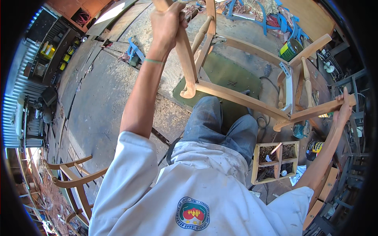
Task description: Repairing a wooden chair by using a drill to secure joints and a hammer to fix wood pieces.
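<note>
A bare wooden chair frame is held tilted in front of me, above my knees. Its rails are straight, its spindles are turned, and one timber ends in a curled scroll. My left hand is wrapped around a long timber at the upper left of the frame. Far out to the right, my right hand grips the end of another timber, with its fingers partly hidden behind the wood. A pale metal strip lies along one side of the frame.
A divided wooden box of small hardware sits by my right leg, near a dark can. Beyond the frame stand a green can and blue straps. Another wooden chair frame stands at left. Metal frames line the right.
</note>
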A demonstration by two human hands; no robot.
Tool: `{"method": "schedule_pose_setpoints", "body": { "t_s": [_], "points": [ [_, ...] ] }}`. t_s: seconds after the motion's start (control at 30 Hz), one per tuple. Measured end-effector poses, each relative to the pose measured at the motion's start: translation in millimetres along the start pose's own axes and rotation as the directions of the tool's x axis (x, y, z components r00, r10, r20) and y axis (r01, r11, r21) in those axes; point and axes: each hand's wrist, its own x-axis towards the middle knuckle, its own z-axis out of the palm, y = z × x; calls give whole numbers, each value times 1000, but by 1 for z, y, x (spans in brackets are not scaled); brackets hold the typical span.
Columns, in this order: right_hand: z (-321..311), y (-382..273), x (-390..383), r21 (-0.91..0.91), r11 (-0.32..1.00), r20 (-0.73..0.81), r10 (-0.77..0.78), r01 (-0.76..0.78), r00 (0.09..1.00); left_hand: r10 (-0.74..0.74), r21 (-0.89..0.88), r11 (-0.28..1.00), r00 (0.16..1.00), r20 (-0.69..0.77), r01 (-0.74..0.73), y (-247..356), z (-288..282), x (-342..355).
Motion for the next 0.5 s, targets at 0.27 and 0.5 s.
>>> {"method": "schedule_pose_setpoints", "body": {
  "t_s": [0.27,0.5],
  "points": [
    [31,0,85,-81,997,100,10,-2,995,-38,136,990,996,76,27,4,29,65],
    [47,8,140,-201,975,33,107,-99,994,69,257,958,973,221,-127,-64,-19,3]
  ]
}}
